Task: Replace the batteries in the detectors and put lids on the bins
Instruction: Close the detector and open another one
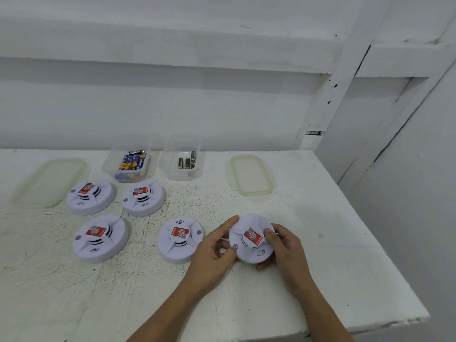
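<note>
**One detector (251, 236) gripped from both sides**

I see the left hand (212, 253) and the right hand (283, 245) curled round its rim, red label up, at the near right of the table (333, 280). I cannot tell whether it rests there. Four other detectors (101, 239) lie to its left. Behind them stand an open bin of blue batteries (108, 166) and an open bin of black batteries (170, 174). One lid (48, 182) lies flat far left, another lid (251, 175) to the right.

Plain workshop or utility room: rough white-painted desk (296, 280), bare white plank wall (172, 95), exposed painted timber framing (345, 82) at right.
</note>
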`<move>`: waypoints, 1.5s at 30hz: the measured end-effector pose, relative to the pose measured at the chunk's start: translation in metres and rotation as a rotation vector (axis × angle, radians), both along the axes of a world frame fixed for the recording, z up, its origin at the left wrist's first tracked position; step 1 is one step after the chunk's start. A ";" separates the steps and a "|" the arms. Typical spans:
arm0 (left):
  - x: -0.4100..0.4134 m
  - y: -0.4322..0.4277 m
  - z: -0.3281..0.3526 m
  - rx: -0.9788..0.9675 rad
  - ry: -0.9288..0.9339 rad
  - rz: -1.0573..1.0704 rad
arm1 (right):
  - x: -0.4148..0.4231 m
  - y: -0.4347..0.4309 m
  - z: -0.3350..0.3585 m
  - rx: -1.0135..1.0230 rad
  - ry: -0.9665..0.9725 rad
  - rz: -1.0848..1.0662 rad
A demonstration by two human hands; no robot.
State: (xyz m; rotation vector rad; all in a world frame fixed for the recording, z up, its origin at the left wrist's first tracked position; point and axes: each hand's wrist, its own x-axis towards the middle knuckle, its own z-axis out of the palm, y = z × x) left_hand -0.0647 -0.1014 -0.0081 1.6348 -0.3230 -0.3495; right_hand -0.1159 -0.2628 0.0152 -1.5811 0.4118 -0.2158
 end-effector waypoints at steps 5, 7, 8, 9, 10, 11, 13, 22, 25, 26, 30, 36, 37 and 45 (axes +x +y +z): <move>0.000 -0.001 0.001 -0.003 -0.001 0.000 | 0.000 0.000 0.001 0.000 0.004 0.001; -0.001 -0.001 0.001 -0.012 -0.001 -0.002 | -0.001 0.000 0.002 0.003 0.005 0.002; -0.001 0.000 0.001 -0.015 -0.003 -0.002 | -0.001 0.001 0.002 0.007 0.004 0.004; 0.000 -0.001 0.000 -0.015 -0.006 -0.002 | -0.001 0.001 0.002 0.010 0.004 0.006; 0.000 -0.001 0.000 -0.012 -0.008 -0.001 | -0.001 0.001 0.002 0.011 0.005 0.006; 0.000 -0.001 0.000 -0.012 -0.009 -0.001 | -0.001 0.001 0.002 0.010 0.008 0.006; 0.000 0.000 -0.001 -0.013 -0.005 -0.001 | -0.001 0.001 0.001 0.007 0.012 0.004; 0.001 0.000 -0.002 -0.014 0.003 -0.004 | -0.002 0.002 0.004 0.001 0.006 0.004; 0.001 0.000 -0.003 -0.023 0.005 -0.004 | -0.002 0.002 0.004 -0.001 0.007 0.006; 0.001 0.000 -0.002 -0.024 0.004 -0.004 | -0.001 0.002 0.004 -0.001 0.006 0.006; 0.001 0.000 -0.003 -0.030 0.009 -0.002 | -0.002 0.002 0.004 0.000 0.004 0.002; 0.001 0.000 -0.001 -0.035 0.012 -0.001 | -0.001 0.002 0.003 0.009 0.003 0.000; 0.001 0.000 -0.001 -0.035 0.011 -0.001 | 0.000 0.002 0.002 0.008 0.003 0.000; -0.001 0.001 0.002 -0.039 0.003 0.007 | 0.000 0.002 0.000 -0.004 0.002 -0.003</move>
